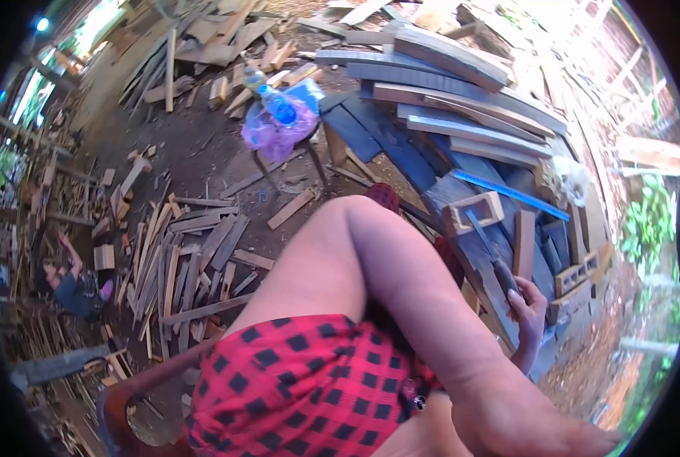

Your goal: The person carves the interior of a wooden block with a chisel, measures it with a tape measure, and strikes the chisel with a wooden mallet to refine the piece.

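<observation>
At the right, my right hand [529, 305] is closed around the dark handle of a chisel [505, 276]. Its narrow blade points up and left, and the tip overlaps a wooden block with a rectangular slot [494, 209] in this view. That block lies on a dark, broad board [469, 255]. A reddish-brown wood piece [523, 244] stands just above my hand. My forearm runs down behind my bent leg. The left hand is outside the picture.
A blue straight strip [511, 195] lies beside stacked planks [462, 95]. Slotted blocks [584, 273] sit at the right. A stool carries a purple plastic bag [267, 133] and a bottle [279, 107]. Scrap wood [203, 244] covers the ground; another person [81, 293] is at far left.
</observation>
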The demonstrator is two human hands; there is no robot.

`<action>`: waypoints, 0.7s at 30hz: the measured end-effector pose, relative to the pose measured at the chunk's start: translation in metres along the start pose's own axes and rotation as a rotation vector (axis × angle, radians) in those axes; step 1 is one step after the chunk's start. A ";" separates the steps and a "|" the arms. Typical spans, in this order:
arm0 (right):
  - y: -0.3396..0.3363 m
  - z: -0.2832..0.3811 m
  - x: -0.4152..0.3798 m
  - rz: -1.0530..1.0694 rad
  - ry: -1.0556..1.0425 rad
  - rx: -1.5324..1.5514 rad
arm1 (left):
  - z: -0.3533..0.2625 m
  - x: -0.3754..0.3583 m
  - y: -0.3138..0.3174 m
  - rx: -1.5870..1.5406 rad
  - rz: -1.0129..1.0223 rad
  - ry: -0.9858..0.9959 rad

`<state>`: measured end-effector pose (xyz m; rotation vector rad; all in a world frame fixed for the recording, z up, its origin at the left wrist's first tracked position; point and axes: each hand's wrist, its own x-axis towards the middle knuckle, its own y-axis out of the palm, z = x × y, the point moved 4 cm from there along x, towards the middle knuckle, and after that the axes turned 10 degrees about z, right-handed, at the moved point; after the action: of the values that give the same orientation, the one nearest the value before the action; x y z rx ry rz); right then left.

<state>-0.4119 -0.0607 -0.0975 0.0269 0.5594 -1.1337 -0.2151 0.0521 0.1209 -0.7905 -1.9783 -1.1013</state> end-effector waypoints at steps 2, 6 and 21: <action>0.000 -0.003 0.000 0.001 0.001 -0.014 | -0.005 -0.003 0.004 0.029 0.005 0.015; -0.002 -0.014 0.001 -0.015 -0.033 -0.009 | -0.017 -0.005 0.004 0.054 0.040 0.021; -0.005 -0.012 0.000 -0.070 -0.100 0.128 | -0.026 -0.018 -0.024 -0.038 -0.288 0.182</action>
<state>-0.4212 -0.0594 -0.1063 0.0616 0.4006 -1.2308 -0.2157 0.0154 0.1052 -0.4142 -1.9595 -1.3300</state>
